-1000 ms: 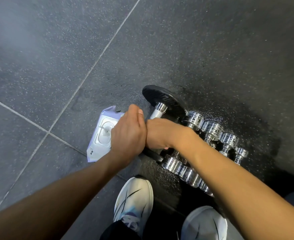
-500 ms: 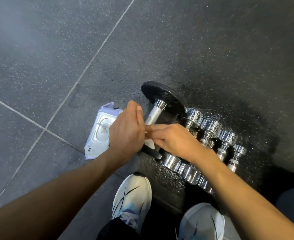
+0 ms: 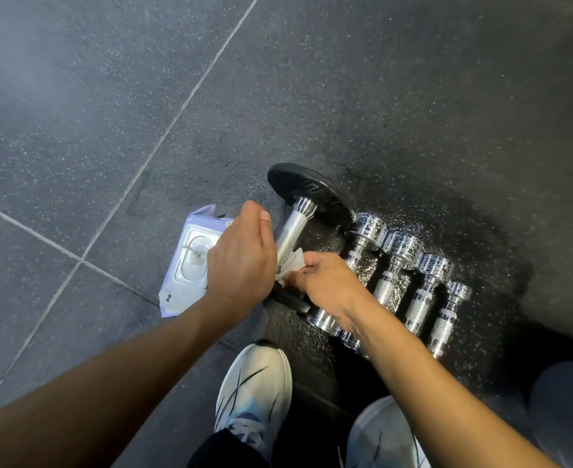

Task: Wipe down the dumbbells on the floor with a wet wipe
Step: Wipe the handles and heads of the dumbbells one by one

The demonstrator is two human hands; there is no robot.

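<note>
Right hand (image 3: 325, 282) pinches the wipe (image 3: 292, 265) against the dumbbell (image 3: 290, 231) bar on the floor (image 3: 109, 96); left hand (image 3: 241, 261) covers the bar's near end, its grip hidden.

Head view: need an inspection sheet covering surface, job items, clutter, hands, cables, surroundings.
Surface: dark speckled floor tiles, glistening around the weights.
Job's things: black-plate dumbbell; four chrome dumbbells in a row beside it; wet wipe at its handle.
Clutter: wipes pack on the floor.
Hands: right hand pinches the wipe; left hand covers the handle's lower end, grip hidden.
Cables: nothing seen.
Surroundings: two white shoes.
</note>
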